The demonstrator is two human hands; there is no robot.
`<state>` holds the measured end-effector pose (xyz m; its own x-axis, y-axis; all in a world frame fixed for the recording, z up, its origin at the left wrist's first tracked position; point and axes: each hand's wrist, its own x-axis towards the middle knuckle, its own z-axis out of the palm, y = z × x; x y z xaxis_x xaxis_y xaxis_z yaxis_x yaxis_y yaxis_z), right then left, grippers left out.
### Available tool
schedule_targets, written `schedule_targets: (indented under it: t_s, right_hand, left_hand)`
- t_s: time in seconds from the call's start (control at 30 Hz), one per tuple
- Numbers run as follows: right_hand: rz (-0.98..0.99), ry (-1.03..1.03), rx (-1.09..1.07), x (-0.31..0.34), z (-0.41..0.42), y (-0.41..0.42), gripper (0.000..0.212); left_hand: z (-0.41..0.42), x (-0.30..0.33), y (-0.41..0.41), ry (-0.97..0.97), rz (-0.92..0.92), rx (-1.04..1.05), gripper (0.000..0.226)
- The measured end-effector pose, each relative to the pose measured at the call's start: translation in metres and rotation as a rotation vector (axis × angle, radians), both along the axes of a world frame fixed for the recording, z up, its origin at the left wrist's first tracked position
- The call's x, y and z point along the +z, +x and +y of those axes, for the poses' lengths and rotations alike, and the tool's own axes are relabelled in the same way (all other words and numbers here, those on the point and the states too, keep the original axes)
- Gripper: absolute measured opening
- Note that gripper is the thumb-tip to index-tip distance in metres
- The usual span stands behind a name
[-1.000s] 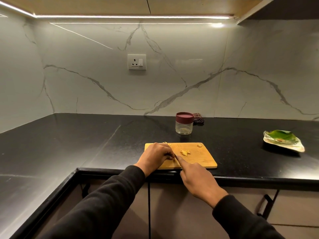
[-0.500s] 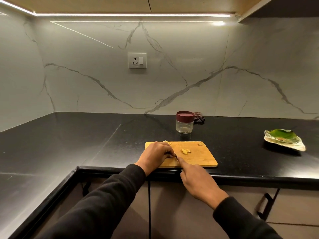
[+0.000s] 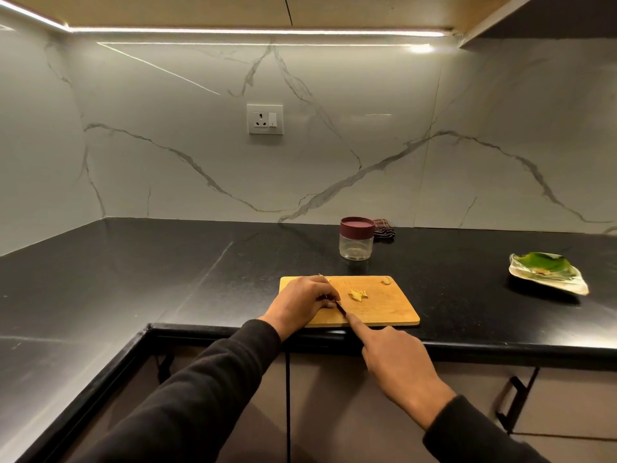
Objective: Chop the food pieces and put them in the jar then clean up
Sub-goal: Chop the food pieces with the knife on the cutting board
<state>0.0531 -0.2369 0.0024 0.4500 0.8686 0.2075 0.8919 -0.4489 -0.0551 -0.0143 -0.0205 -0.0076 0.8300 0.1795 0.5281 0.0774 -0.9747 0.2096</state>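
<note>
A wooden cutting board (image 3: 384,312) lies at the front edge of the black counter. My left hand (image 3: 300,304) rests on its left part, fingers curled over a food piece that is mostly hidden. My right hand (image 3: 397,359) grips a knife (image 3: 341,308), forefinger laid along the blade's back, the tip beside my left fingers. A small heap of yellow chopped pieces (image 3: 358,295) sits mid-board, and one more bit (image 3: 386,280) lies near the far right corner. Behind the board stands a clear jar (image 3: 356,243) with a maroon lid on.
A checked cloth (image 3: 384,228) lies behind the jar by the marble wall. A plate with a green leaf (image 3: 547,272) sits at the right. A socket (image 3: 264,119) is on the wall. The counter wraps round to the left; cabinet doors hang below.
Both hands stay at the board; the knife has shifted only slightly beside my left fingers. The chopped heap has not moved.
</note>
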Motion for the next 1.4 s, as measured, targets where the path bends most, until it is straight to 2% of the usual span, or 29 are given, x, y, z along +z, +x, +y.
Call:
schedule_targets:
  t_s: [0.3,0.4,0.6,0.87,1.1,1.4]
  right_hand:
    - [0.014,0.000,0.001,0.000,0.001,-0.002,0.060]
    - [0.015,-0.005,0.007,0.000,0.000,-0.001,0.060]
    - [0.037,0.010,0.013,0.000,0.000,0.000,0.060]
    - [0.065,0.039,0.007,-0.004,0.001,0.001,0.059]
    - [0.165,0.123,0.002,-0.006,-0.002,0.007,0.059]
    - [0.264,0.158,-0.003,-0.007,0.002,0.009,0.057]
  left_hand:
    - [0.005,0.003,0.005,-0.014,0.180,-0.024,0.036]
    - [0.005,0.003,0.007,-0.011,0.186,-0.009,0.045]
    - [0.005,0.002,0.008,-0.032,0.137,0.025,0.023]
    - [0.005,0.001,0.007,-0.012,0.145,0.011,0.036]
    - [0.003,-0.002,0.002,-0.051,-0.005,0.039,0.010]
    - [0.002,-0.003,0.001,-0.047,-0.043,0.018,0.008]
